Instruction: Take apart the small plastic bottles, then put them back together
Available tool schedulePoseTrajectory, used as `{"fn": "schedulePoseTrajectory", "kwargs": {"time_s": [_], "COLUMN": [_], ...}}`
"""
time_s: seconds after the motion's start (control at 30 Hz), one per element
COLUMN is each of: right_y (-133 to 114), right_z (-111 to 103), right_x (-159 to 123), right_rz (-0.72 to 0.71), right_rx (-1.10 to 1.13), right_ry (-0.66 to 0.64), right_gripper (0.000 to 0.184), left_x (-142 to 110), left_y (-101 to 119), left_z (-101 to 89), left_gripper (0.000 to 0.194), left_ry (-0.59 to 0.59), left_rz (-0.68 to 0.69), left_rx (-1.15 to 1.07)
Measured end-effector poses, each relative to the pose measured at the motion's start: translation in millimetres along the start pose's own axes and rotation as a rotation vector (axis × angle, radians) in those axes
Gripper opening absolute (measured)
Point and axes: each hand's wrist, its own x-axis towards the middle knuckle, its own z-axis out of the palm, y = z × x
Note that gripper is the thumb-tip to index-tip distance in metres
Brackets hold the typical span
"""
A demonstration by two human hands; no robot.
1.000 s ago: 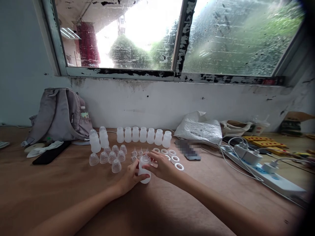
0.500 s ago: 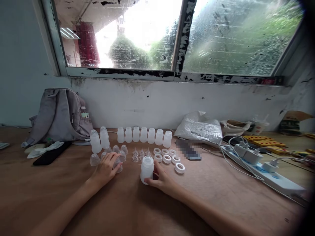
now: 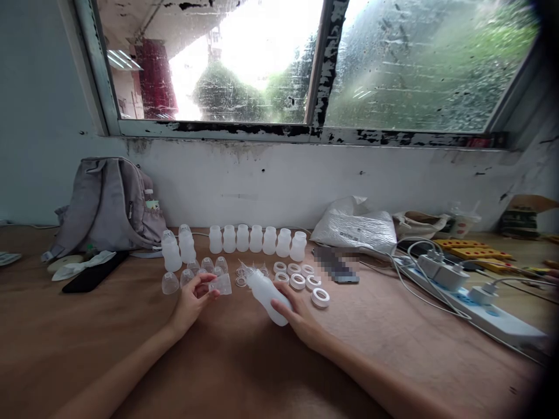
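Observation:
My left hand (image 3: 194,299) pinches a clear cap (image 3: 222,284), tipped on its side with its wide mouth to the right. My right hand (image 3: 297,311) wraps round a frosted baby bottle (image 3: 267,297), which leans to the left with a clear nipple (image 3: 246,271) on its top. Several clear caps (image 3: 170,283) stand on the table by my left hand. Clear nipples (image 3: 240,280) lie behind the tilted bottle, partly hidden by it. White rings (image 3: 320,298) lie in rows beyond my right hand.
A row of frosted bottles (image 3: 242,238) stands near the wall, with two capped bottles (image 3: 172,251) to its left. Behind are a grey backpack (image 3: 105,203) and a silver bag (image 3: 356,227). A phone (image 3: 345,276) and a power strip (image 3: 502,326) with cables lie to the right.
My left hand has lifted a cap from the group and turned it sideways. My right hand has tilted the bottle leftward; before, it was upright.

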Motion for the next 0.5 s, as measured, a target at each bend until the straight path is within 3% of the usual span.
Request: {"fn": "schedulePoseTrajectory", "kwargs": {"time_s": [0.27, 0.5], "right_y": [0.0, -2.2], "right_z": [-1.0, -1.7], "right_x": [1.3, 1.3], "right_rz": [-0.023, -0.022], "right_rx": [-0.008, -0.009], "right_ry": [-0.043, -0.09], "right_gripper": [0.025, 0.026], "left_x": [-2.3, -8.8], "left_y": [3.4, 1.1], "left_z": [3.9, 6.0], "left_gripper": [0.04, 0.035], "left_ry": [0.025, -0.139], "left_rz": [-0.068, 0.005], "left_rx": [-0.104, -0.06]}}
